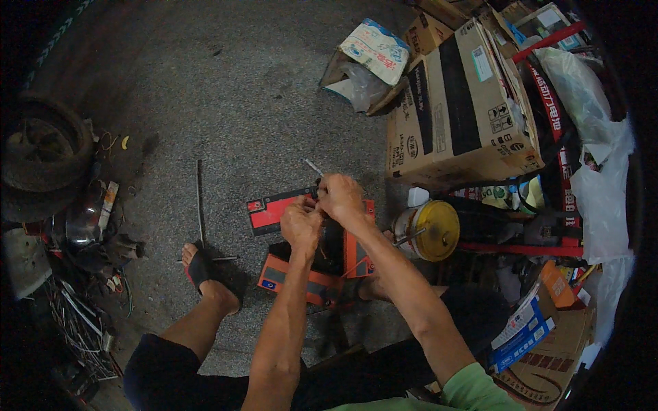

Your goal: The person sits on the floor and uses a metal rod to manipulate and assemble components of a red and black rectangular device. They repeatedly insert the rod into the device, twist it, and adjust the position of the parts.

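A big carton [460, 103] stands right of an orange-black case [312, 270] on the floor (beside a yellow-lidded tin [432, 229]). Above the case, left hand [300, 226] and right hand [340, 196] meet, both closed on a thin tool [314, 167].

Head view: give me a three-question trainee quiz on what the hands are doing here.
1. True or false: both hands work close together above the orange-and-black box.
2. What sticks out past the right hand? A) a thin metal tool B) a paintbrush C) a rope
3. Which round thing stands right of the hands?

Key:
1. True; the left hand sits beside the right.
2. A, the thin metal tool.
3. The yellow-lidded can.
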`<state>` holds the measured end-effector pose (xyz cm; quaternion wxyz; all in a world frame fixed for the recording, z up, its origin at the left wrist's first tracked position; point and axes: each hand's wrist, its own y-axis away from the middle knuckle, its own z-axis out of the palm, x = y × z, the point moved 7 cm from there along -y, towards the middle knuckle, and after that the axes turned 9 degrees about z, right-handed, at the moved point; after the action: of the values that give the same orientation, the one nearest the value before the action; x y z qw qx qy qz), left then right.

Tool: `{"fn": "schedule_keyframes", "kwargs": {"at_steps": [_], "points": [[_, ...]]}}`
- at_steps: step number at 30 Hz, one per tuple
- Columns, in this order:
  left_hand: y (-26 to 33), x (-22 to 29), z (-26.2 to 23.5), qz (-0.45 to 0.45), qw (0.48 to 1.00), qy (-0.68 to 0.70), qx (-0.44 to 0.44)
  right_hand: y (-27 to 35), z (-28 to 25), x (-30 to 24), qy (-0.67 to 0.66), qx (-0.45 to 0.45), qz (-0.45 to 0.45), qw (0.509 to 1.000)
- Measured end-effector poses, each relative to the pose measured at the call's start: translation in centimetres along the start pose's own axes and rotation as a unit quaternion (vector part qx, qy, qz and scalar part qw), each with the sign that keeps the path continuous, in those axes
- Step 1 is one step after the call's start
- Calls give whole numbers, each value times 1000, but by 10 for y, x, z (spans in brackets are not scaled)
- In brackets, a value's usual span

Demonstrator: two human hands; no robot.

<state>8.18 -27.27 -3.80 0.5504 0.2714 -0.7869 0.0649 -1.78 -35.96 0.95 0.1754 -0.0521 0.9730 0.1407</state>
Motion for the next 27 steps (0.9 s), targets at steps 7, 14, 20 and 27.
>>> {"fn": "schedule_keyframes", "kwargs": {"at_steps": [7,14,20,27], "points": [[1,4,1,-26,998,-30,-58,3,-5,1,13,8,24,1000],[-3,-17,9,-26,996,-43,-80,7,0,-6,37,43,-21,998],[-2,-1,5,61,995,-76,-23,5,1,-1,28,35,-16,999],[1,6,4,36,989,-116,-83,5,3,-10,30,12,-32,999]]}}
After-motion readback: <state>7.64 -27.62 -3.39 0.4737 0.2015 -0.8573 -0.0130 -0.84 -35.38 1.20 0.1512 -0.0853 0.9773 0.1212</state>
